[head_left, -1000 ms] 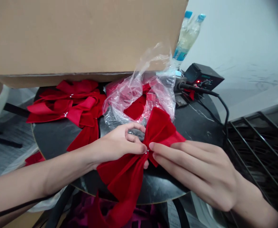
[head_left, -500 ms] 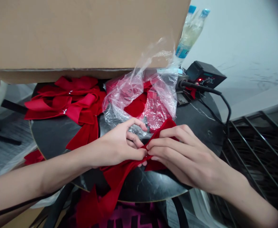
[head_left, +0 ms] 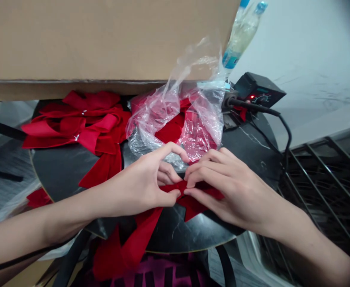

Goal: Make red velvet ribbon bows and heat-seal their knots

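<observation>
A red velvet ribbon [head_left: 146, 229] is pinched between my two hands over the front of the round black table [head_left: 204, 235]. My left hand [head_left: 151, 179] grips it by thumb and curled fingers, with the index finger arched above. Close against it, my right hand [head_left: 222, 183] pinches the same ribbon near its gathered middle. One long tail hangs over the table's front edge; a shorter end sticks out under my right hand. Behind my hands lies a clear plastic bag [head_left: 204, 131] with red ribbon inside. Several red bows [head_left: 100, 129] are piled at the left.
A large cardboard box [head_left: 103, 40] rises behind the bows. At the right back stand a black control box [head_left: 258, 91] with a red light and thick cable, and a plastic bottle [head_left: 240, 38]. Beyond the table's right edge is a dark metal rack [head_left: 327, 179].
My right hand's fingers have curled more and drawn in at the ribbon's middle. The ribbon end beneath it has shifted and shows more. The view has moved slightly.
</observation>
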`<state>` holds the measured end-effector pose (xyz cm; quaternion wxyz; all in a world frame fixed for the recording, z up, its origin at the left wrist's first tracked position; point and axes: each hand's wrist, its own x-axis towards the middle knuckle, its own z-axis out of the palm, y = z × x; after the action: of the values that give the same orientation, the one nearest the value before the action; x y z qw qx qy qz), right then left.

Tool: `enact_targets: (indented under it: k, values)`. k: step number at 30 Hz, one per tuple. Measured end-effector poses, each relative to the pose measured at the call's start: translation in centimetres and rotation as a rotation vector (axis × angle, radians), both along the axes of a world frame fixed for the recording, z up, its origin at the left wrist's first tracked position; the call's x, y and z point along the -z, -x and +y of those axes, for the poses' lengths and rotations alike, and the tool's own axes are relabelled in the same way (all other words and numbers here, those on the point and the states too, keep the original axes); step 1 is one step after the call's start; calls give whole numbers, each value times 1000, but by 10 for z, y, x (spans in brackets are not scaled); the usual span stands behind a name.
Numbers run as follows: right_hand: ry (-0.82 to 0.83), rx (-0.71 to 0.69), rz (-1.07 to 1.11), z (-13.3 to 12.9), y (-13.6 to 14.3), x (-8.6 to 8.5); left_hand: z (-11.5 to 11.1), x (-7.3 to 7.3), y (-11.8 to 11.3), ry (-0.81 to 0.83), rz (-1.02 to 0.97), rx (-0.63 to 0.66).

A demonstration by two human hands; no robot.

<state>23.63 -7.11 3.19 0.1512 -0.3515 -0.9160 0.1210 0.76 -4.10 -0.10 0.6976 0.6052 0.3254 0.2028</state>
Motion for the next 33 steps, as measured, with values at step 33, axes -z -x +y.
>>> enact_targets:
  k: [33]
  values:
    - [-294, 335, 140, -32, -3, -10, 7, -5, 3, 60, 34, -183]
